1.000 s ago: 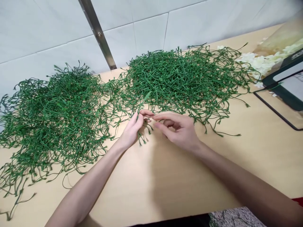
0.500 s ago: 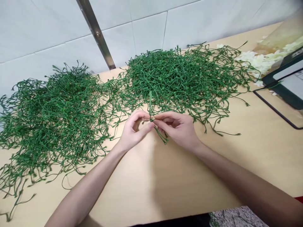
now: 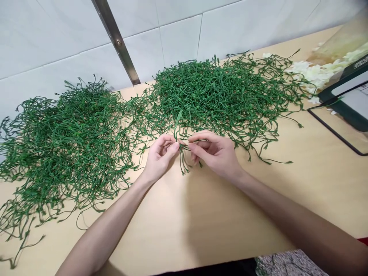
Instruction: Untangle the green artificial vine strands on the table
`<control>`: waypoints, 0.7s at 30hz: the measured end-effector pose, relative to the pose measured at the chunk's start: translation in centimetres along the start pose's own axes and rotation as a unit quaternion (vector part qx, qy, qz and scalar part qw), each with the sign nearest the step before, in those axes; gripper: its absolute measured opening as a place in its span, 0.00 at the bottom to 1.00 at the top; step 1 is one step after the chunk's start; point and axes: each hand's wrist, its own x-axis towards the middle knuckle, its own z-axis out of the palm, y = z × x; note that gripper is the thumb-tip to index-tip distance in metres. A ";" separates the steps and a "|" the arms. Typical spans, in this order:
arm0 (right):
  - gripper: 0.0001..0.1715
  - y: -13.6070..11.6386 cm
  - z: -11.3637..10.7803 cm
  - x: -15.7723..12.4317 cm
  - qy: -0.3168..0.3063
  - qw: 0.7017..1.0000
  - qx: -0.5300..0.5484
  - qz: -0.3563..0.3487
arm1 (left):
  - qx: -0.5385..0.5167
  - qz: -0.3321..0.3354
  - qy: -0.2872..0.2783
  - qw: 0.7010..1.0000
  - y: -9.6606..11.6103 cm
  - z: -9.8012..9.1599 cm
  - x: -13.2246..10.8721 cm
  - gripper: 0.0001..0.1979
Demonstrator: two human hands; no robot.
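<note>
My left hand (image 3: 160, 158) is closed in a pinch around a small bunch of thin green plastic stems (image 3: 183, 161). The stems' lower ends hang below the fingertips, and a paler looped part rises above them. Just to the right, my right hand (image 3: 216, 154) is also pinched, its fingertips on a green stem that runs across from the bunch. Another stem tip shows beneath its fingers. Behind both hands lies a tangled pile of similar green stems (image 3: 207, 90).
A second pile of green stems (image 3: 66, 149) spreads over the left side of the wooden table (image 3: 161, 230). White artificial petals (image 3: 324, 73) and a dark green box-like item (image 3: 353, 96) with a black wire frame are at right. A tiled wall (image 3: 178, 34) stands behind.
My hands have moved slightly apart. The bunch has shifted left with my left hand, its upper part now curved, and one stem stretches between the hands.
</note>
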 end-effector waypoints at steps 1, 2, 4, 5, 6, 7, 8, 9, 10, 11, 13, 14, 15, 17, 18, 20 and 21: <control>0.12 0.0 0.0 0.0 0.003 1.000 -0.003 -0.005 | -0.004 -0.002 -0.003 1.000 0.0 0.0 0.0 0.12; 0.12 0.0 0.0 0.0 -0.002 1.000 -0.007 -0.002 | -0.006 -0.004 -0.004 1.000 -0.1 0.0 0.0 0.12; 0.14 0.1 -0.1 0.0 -0.030 0.999 -0.015 0.020 | -0.004 -0.009 -0.004 1.000 -0.1 0.0 0.0 0.12; 0.14 0.2 -0.1 0.0 -0.041 0.998 -0.020 0.031 | -0.003 -0.010 0.000 1.000 -0.2 0.0 0.0 0.12; 0.14 0.3 -0.1 0.0 -0.046 0.998 -0.027 0.038 | -0.001 -0.009 0.004 1.000 -0.2 0.0 0.0 0.12; 0.13 0.4 -0.1 0.0 -0.044 0.998 -0.036 0.038 | -0.001 -0.008 0.011 1.000 -0.2 0.0 0.1 0.11; 0.13 0.5 -0.2 0.0 -0.037 0.998 -0.048 0.031 | -0.001 -0.007 0.017 1.000 -0.2 0.0 0.1 0.11; 0.12 0.6 -0.2 0.0 -0.028 0.998 -0.059 0.020 | -0.002 -0.008 0.023 1.000 -0.3 0.0 0.2 0.11; 0.12 0.6 -0.2 0.1 -0.020 0.997 -0.069 0.008 | -0.001 -0.008 0.029 1.000 -0.3 0.0 0.2 0.11; 0.11 0.7 -0.3 0.1 -0.010 0.997 -0.077 -0.004 | 0.001 -0.009 0.033 0.999 -0.3 0.0 0.2 0.12; 0.09 0.7 -0.3 0.2 0.013 0.996 -0.084 -0.025 | 0.012 -0.009 0.039 0.999 -0.4 -0.1 0.3 0.12; 0.08 0.8 -0.4 0.2 0.025 0.995 -0.085 -0.034 | 0.020 -0.008 0.041 0.999 -0.4 -0.1 0.3 0.13; 0.07 0.8 -0.4 0.2 0.035 0.995 -0.084 -0.042 | 0.027 -0.006 0.042 0.999 -0.4 -0.1 0.2 0.13; 0.06 0.7 -0.4 0.2 0.041 0.994 -0.086 -0.055 | 0.038 -0.005 0.037 0.999 -0.4 -0.1 0.2 0.14; 0.05 0.7 -0.4 0.1 0.039 0.993 -0.089 -0.060 | 0.039 -0.003 0.034 0.999 -0.4 -0.1 0.2 0.14; 0.05 0.6 -0.3 0.0 0.020 0.993 -0.096 -0.060 | 0.037 0.005 0.023 0.999 -0.3 -0.1 0.2 0.14; 0.06 0.5 -0.2 -0.1 0.004 0.994 -0.096 -0.054 | 0.035 0.009 0.016 0.999 -0.2 0.0 0.2 0.14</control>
